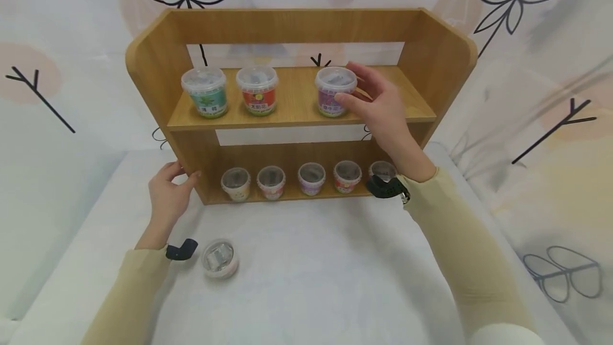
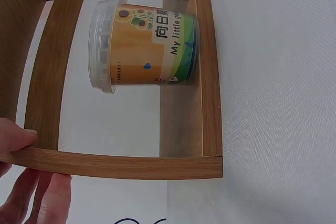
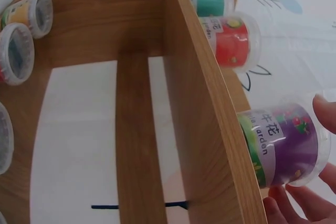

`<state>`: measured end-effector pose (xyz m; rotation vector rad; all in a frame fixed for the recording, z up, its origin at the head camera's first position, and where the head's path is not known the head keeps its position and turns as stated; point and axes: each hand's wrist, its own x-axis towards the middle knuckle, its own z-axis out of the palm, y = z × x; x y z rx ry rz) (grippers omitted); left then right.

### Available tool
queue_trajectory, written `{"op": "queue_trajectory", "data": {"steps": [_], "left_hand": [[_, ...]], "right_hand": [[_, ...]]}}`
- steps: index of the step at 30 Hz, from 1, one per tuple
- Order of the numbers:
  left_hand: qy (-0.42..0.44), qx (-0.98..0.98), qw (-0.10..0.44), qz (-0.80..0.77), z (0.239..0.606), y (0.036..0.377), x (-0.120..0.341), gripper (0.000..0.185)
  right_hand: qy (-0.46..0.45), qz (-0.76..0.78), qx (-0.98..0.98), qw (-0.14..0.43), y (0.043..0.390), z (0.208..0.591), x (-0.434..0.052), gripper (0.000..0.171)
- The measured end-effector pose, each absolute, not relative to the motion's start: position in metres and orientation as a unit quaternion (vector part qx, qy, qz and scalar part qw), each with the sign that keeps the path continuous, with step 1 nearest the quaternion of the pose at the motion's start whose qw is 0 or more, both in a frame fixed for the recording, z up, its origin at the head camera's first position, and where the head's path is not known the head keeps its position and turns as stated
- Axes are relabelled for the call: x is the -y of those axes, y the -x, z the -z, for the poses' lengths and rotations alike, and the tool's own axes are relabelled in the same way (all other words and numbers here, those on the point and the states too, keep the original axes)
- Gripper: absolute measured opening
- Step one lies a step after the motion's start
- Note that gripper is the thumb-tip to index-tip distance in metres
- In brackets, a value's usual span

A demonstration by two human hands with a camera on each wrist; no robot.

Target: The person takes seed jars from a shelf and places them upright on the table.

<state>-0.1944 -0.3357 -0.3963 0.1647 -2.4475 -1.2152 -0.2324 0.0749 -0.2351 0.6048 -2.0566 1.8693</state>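
In the head view my right hand (image 1: 380,108) holds a purple-labelled tub (image 1: 330,101) with a clear lid on the upper board of a wooden rack (image 1: 297,25). Thumb and fingers lie on either side of this tub (image 3: 291,145) in the right wrist view. To its left on the same board stand a red-labelled tub (image 1: 259,100) and a green-labelled tub (image 1: 210,101). Low down, my left hand (image 1: 168,196) grips the edge of the rack's left side panel (image 2: 121,165), thumb inside and fingers outside. Near it inside is an orange-labelled tub (image 2: 142,45).
A row of several lidded tubs (image 1: 311,180) lines the rack's lower level. Another lidded tub (image 1: 219,259) stands alone on the white tabletop (image 1: 306,281), near my left wrist. Behind the rack hangs a patterned cloth (image 1: 72,25).
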Motion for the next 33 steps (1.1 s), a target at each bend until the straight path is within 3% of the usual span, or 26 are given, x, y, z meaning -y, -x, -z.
{"op": "queue_trajectory", "data": {"steps": [33], "left_hand": [[-0.057,0.877,0.205,0.430,0.3983,0.1931,0.3367,0.041]], "right_hand": [[-0.181,-0.633,0.740,0.138,0.2301,0.2351,-0.0742,0.052]]}}
